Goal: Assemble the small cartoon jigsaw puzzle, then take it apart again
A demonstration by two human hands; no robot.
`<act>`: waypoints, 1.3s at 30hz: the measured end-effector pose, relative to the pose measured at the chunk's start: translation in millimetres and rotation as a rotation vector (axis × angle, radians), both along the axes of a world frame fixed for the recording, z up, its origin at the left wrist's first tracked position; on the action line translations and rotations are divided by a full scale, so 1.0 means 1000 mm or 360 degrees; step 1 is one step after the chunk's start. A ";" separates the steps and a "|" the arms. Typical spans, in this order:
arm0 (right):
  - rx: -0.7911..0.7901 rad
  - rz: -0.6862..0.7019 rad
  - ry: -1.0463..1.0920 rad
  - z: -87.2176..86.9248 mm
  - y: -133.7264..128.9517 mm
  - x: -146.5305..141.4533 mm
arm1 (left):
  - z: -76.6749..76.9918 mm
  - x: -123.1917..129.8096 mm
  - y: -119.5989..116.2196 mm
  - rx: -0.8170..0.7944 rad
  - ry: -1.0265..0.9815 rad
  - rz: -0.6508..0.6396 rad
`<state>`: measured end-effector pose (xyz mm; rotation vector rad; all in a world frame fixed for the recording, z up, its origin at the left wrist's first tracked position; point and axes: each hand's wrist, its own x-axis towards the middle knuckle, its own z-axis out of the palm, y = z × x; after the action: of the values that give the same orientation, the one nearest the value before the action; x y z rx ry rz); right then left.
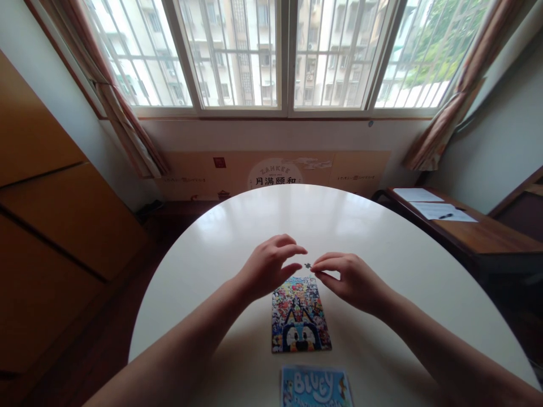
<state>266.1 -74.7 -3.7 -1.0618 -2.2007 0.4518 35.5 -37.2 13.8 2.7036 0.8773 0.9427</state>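
Note:
A colorful jigsaw puzzle [300, 319] with a blue dog's face lies on the white round table. Just beyond its top edge, a small dark puzzle piece [307, 265] is at the fingertips of my right hand [350, 277], whose thumb and fingers are pinched together on it. My left hand [271, 265] is over the puzzle's upper left corner, thumb and fingers apart, holding nothing. Closer to me, partly cut off by the bottom of the view, lies a light blue Bluey picture sheet or box [316, 387].
The white table [190, 282] has a curved far edge. A wooden side table [492, 234] at the right bears papers [443, 212] and a dark pen-like item. Behind are a printed box panel [275, 169], barred windows and curtains; a wooden cabinet [55, 226] stands left.

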 end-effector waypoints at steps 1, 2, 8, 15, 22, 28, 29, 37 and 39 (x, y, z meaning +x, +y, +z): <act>-0.0041 0.0022 0.0053 0.000 0.000 -0.001 | -0.001 0.001 -0.001 0.0005 0.0014 -0.0035; -0.0084 0.0037 0.0108 -0.001 0.001 -0.001 | -0.001 0.002 -0.001 0.0011 0.0024 -0.0058; -0.0350 0.0037 0.0313 0.000 0.000 -0.002 | -0.005 0.002 0.000 0.0023 0.0063 -0.0093; -0.0600 0.0048 0.0478 0.000 0.003 -0.002 | -0.004 0.004 -0.002 0.0039 0.0065 -0.0130; -0.0303 -0.0041 0.0339 -0.001 0.003 0.000 | 0.001 -0.009 0.011 0.0050 0.0065 0.0084; -0.0020 -0.0104 0.0142 -0.002 0.005 0.003 | 0.000 -0.041 0.039 0.0007 0.0029 0.0588; -0.0022 -0.0097 0.0127 -0.002 0.005 0.003 | -0.002 -0.044 0.042 -0.0014 0.0049 0.0612; -0.0086 -0.0039 0.0083 -0.002 0.004 0.002 | -0.020 -0.039 0.048 -0.0096 0.0197 0.0553; -0.0096 -0.0033 0.0068 -0.002 0.004 0.002 | -0.020 -0.038 0.048 -0.0103 0.0225 0.0557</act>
<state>268.0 -71.1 -6.1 -1.0960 -2.1490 0.5295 -2.6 10.3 -6.0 2.6359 1.4179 0.7673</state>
